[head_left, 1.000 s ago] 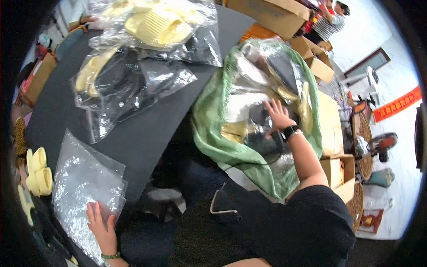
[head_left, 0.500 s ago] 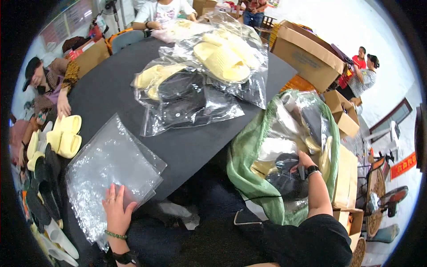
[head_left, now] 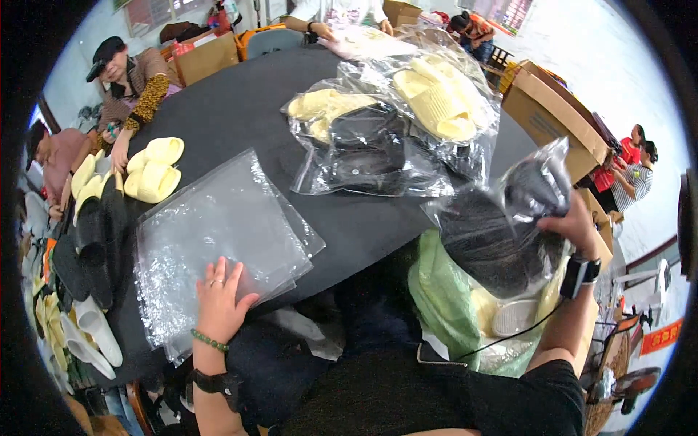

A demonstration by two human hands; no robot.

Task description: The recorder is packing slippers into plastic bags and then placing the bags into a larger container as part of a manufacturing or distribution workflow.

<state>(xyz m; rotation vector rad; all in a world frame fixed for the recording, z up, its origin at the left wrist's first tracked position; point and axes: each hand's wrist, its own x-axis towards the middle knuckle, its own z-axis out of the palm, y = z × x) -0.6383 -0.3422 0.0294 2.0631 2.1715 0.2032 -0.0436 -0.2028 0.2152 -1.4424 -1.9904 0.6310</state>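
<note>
My left hand (head_left: 224, 296) lies with fingers spread on a stack of flat clear plastic bags (head_left: 218, 207) at the table's near edge. On the right, my right hand (head_left: 573, 227) grips a clear bag of black slippers (head_left: 502, 243) by its side, holding it up over the green sack (head_left: 442, 294). Partly hidden beneath it, more bagged slippers (head_left: 516, 317) show in the sack's mouth. Bagged yellow slippers (head_left: 443, 102) and bagged black slippers (head_left: 367, 145) are heaped on the far part of the table.
Loose yellow slippers (head_left: 154, 174), black slippers (head_left: 93, 232) and white slippers (head_left: 94, 330) line the left side of the dark table (head_left: 240, 102). A person in a black cap (head_left: 145, 76) reaches toward them. A large cardboard box (head_left: 556, 116) stands at the far right.
My right hand has come up out of the green sack with the bagged black slippers. My left hand stays on the clear bags. The view has shifted, and the scene sits differently in it.
</note>
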